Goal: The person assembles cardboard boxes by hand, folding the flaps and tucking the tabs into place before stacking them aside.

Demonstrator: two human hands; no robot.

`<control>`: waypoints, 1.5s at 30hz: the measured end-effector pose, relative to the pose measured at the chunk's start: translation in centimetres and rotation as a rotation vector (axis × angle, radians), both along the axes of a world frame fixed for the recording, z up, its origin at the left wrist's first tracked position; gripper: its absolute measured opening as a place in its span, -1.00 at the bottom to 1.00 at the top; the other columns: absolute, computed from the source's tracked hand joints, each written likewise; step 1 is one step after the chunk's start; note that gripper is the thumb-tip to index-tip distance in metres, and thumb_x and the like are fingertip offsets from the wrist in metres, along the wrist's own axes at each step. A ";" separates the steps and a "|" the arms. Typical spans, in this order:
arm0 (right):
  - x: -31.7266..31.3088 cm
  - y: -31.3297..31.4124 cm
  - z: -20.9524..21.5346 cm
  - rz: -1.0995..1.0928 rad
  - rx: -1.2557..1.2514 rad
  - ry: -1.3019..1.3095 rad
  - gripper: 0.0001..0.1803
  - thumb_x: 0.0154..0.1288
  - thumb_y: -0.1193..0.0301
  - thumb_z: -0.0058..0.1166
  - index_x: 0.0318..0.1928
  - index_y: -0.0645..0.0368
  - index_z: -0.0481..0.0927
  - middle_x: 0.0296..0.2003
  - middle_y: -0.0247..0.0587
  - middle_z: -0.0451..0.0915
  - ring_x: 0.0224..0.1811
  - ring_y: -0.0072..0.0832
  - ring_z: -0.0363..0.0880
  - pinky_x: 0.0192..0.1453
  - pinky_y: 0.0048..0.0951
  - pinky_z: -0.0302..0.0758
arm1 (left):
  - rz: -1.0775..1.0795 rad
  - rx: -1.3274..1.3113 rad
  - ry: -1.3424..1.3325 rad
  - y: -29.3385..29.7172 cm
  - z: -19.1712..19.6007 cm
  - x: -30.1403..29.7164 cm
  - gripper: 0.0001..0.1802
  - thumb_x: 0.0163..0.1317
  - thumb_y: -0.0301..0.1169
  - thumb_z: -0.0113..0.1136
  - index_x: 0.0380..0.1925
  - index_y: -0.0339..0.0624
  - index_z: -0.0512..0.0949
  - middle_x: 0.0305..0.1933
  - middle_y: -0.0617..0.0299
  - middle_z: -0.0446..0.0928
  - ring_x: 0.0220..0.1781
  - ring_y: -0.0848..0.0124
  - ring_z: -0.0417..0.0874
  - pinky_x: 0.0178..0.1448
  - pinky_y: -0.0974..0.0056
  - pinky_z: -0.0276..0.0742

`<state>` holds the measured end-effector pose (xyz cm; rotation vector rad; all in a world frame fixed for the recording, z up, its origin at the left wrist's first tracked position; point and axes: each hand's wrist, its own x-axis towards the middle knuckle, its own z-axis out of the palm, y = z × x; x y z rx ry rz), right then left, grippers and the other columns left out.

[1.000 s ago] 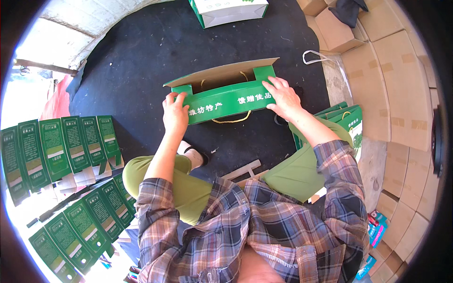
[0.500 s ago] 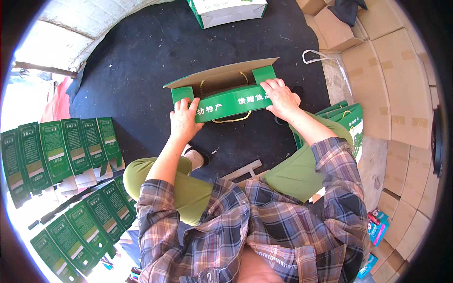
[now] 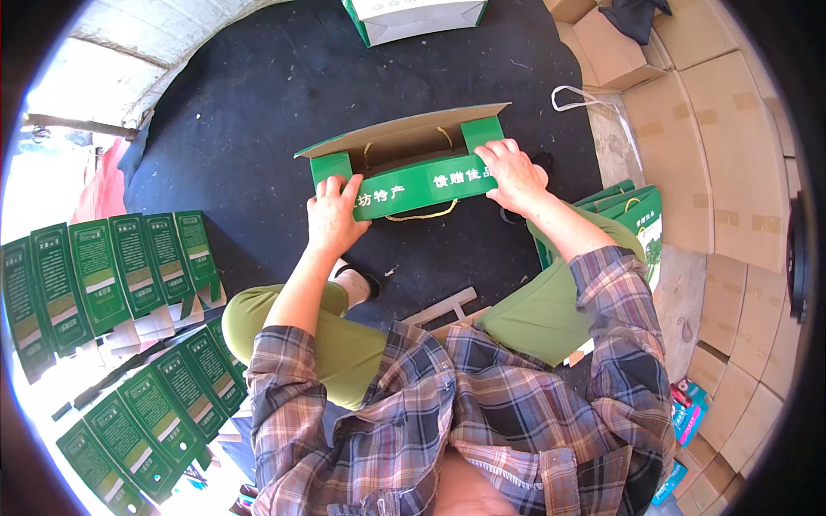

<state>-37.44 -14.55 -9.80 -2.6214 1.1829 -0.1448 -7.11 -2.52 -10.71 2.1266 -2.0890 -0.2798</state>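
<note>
A green gift box [image 3: 411, 191] with white lettering stands on the dark cloth between my knees, its top gaping. Its far flap [image 3: 396, 136] tilts up and shows a brown inner face, while small green flaps stick up at both ends. Yellow cord handles [image 3: 422, 214] hang on the near outside and show inside too. My left hand [image 3: 335, 215] grips the near flap at its left end, fingers over the top edge. At the right end, my right hand [image 3: 514, 178] holds the same flap, with its fingers bent over the edge. The box bottom is hidden.
Dark cloth [image 3: 232, 103] covers the floor. A white and green box [image 3: 419, 21] stands at the far edge. Rows of green cartons [image 3: 96, 267] line the left; flat green bags [image 3: 647, 225] lean by my right knee. Brown cartons [image 3: 658, 129] are stacked along the right.
Very little differs. The box's near flap has shifted slightly up and away, with both hands staying on its ends.
</note>
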 end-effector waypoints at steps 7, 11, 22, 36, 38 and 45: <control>0.1 0.0 -0.1 0.018 0.040 0.078 -0.20 -0.15 0.52 0.37 0.20 0.20 0.34 0.09 -0.14 0.41 0.21 -0.20 0.32 0.16 -0.18 0.43 | 0.009 0.044 0.042 -0.1 -0.4 0.2 -0.15 -0.27 -0.31 0.47 0.18 0.01 0.40 0.06 0.12 0.39 0.18 0.11 0.39 0.10 -0.05 0.44; -0.5 0.2 -1.6 0.048 0.039 0.218 -0.10 0.00 0.45 0.31 0.37 0.15 0.14 0.35 -0.17 0.20 0.43 -0.25 0.10 0.24 -0.12 0.34 | 0.003 0.066 -0.062 -0.5 -0.7 -0.8 -0.09 -0.25 -0.29 0.49 0.24 0.01 0.35 0.11 0.10 0.37 0.24 0.10 0.35 0.26 -0.13 0.30; 1.0 0.5 -1.2 -0.017 0.077 0.320 -0.12 0.10 0.50 0.19 0.41 0.15 0.05 0.44 -0.19 0.04 0.50 -0.26 -0.05 0.33 -0.05 0.26 | -0.082 0.004 -0.109 -0.9 -1.3 -3.1 0.02 -0.17 -0.31 0.49 0.34 -0.09 0.17 0.21 0.12 0.33 0.28 0.14 0.33 0.38 -0.16 0.14; -0.8 -1.7 4.8 -0.011 0.110 -0.002 -0.38 0.15 0.46 0.18 0.26 0.17 0.36 0.29 -0.01 0.32 0.36 -0.12 0.23 0.41 -0.26 0.21 | 0.056 0.058 0.044 -1.6 -0.4 -1.1 -0.19 -0.10 -0.45 0.34 0.25 -0.14 0.26 0.18 0.09 0.35 0.30 0.10 0.31 0.40 -0.24 0.10; -1.0 -2.7 5.4 -0.033 0.107 -0.047 -0.40 0.19 0.44 0.14 0.27 0.14 0.36 0.29 -0.05 0.33 0.35 -0.17 0.26 0.40 -0.27 0.21 | 0.172 0.013 0.129 -1.6 0.0 0.4 -0.18 -0.14 -0.40 0.37 0.22 -0.16 0.27 0.16 0.08 0.35 0.27 0.07 0.32 0.37 -0.27 0.13; -1.4 -3.2 6.4 -0.074 0.144 -0.075 -0.45 0.25 0.41 0.09 0.27 0.12 0.38 0.25 -0.05 0.38 0.33 -0.20 0.30 0.40 -0.29 0.21 | 0.494 -0.209 0.389 -2.0 3.7 6.8 0.01 -0.25 -0.19 0.51 0.24 -0.32 0.26 0.17 -0.16 0.33 0.23 -0.01 0.36 0.30 0.06 0.34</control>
